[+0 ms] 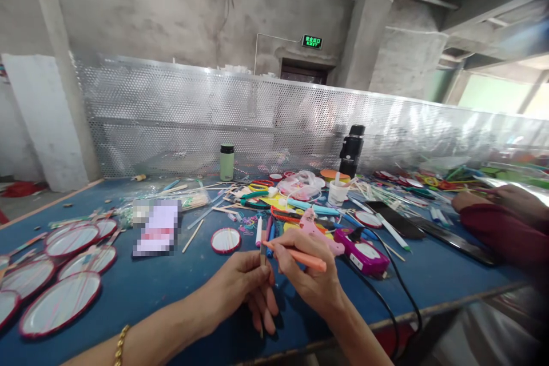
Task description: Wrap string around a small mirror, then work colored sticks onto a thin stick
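My left hand (246, 291) is closed around a thin wooden stick (262, 257) held upright near the front edge of the blue table (171, 280). My right hand (306, 274) grips an orange utility knife (300, 257), whose tip touches the stick near its upper end. The two hands meet just in front of a pink glue gun (315, 226) and a purple device (362, 254) with a black cord.
Several red-rimmed oval discs (60, 303) lie at the left. Scissors, markers, sticks, a white cup (337, 191), a green bottle (227, 162) and a black flask (351, 150) crowd the middle. Another person's hand and red sleeve (497, 223) rest at the right. A perforated metal screen (257, 114) backs the table.
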The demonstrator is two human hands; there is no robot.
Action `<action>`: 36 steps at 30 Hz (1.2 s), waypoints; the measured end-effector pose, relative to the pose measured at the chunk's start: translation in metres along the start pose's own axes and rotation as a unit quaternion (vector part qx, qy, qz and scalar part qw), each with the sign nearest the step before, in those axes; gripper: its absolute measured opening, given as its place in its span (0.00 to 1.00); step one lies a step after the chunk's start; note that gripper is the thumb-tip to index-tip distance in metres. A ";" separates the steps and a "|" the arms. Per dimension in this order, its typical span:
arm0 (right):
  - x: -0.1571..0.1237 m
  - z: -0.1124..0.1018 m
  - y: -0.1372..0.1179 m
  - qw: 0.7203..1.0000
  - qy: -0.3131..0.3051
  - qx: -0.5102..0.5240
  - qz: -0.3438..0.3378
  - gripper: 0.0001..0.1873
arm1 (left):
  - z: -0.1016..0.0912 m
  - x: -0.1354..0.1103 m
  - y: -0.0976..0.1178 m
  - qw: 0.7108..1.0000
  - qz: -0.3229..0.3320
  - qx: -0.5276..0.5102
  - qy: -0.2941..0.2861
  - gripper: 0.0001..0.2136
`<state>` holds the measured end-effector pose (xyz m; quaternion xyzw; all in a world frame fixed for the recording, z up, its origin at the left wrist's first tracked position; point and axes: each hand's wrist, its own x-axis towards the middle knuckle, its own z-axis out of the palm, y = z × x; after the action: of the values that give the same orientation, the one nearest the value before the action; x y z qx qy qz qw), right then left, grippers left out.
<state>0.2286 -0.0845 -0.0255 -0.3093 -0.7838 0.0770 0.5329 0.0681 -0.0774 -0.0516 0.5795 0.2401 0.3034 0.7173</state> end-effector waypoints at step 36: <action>0.002 0.001 0.001 0.998 0.060 -0.023 0.001 0.07 | -0.002 0.001 -0.003 1.000 0.004 -0.017 -0.011 0.14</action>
<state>0.2277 -0.0818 -0.0248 -0.3261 -0.7515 0.0408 0.5721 0.0677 -0.0763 -0.0545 0.5712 0.2241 0.3037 0.7288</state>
